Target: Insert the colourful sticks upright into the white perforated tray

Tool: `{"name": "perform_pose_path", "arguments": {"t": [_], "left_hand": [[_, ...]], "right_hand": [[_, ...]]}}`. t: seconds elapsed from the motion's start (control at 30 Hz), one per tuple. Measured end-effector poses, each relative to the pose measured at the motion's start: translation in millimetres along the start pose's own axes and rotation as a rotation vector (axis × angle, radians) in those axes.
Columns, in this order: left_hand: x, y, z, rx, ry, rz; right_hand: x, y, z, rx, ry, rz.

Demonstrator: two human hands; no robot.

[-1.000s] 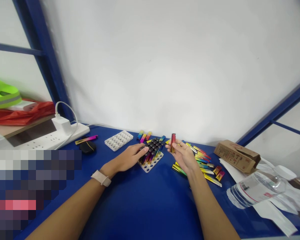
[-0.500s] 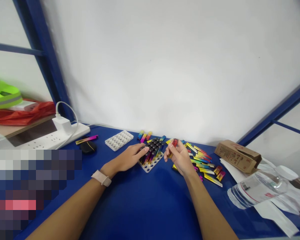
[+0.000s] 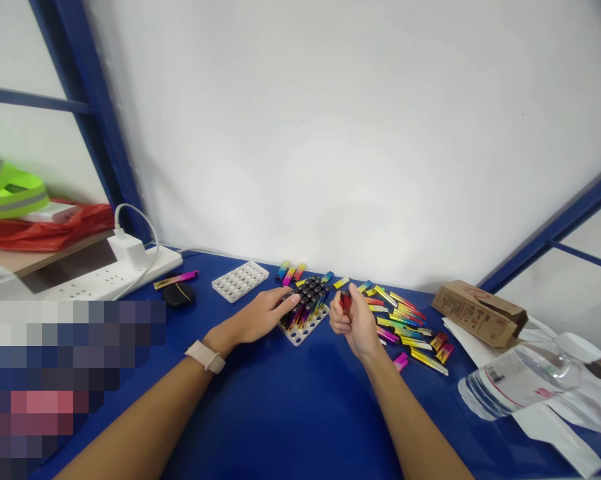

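Observation:
A white perforated tray (image 3: 305,335) on the blue table holds a cluster of slim, shiny coloured tubes with black ends (image 3: 310,293), standing upright. My left hand (image 3: 267,310) is curled against the left side of this cluster, thumb over the black ends, its other fingers partly hidden behind. To the right of the tray, my right hand (image 3: 355,320) is closed in a fist around a small dark red shiny piece (image 3: 347,303), whose lower part the fingers cover. Loose metallic coloured tubes (image 3: 405,327) lie scattered beside and behind this hand.
A second white perforated tray (image 3: 240,281) lies to the left, near a black pouch (image 3: 179,294) and a white power strip (image 3: 100,280). On the right are a cardboard box (image 3: 475,313) and a clear plastic bottle (image 3: 520,380). A white wall (image 3: 300,147) stands behind.
My right hand has turned and closed more tightly around the red piece, its thumb now pointing up. My left hand stays on the cluster. The view has shifted slightly.

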State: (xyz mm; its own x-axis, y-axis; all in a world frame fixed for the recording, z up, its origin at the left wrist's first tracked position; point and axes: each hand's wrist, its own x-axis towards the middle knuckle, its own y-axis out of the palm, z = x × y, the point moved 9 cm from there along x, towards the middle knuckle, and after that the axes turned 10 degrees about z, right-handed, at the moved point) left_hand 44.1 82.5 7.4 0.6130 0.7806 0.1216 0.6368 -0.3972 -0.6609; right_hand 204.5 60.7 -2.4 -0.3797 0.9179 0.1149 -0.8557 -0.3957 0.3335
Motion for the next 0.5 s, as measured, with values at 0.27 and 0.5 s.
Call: {"name": "perform_pose_path", "arguments": {"t": [0.27, 0.5], "left_hand": [[0.2, -0.1, 0.6, 0.010, -0.009, -0.006], [0.3, -0.1, -0.7, 0.009, -0.004, -0.001]], "right_hand": [[-0.7, -0.9, 5.2, -0.043, -0.040, -0.070], [-0.2, -5.6, 0.0, -0.090, -0.005, -0.103]]}}
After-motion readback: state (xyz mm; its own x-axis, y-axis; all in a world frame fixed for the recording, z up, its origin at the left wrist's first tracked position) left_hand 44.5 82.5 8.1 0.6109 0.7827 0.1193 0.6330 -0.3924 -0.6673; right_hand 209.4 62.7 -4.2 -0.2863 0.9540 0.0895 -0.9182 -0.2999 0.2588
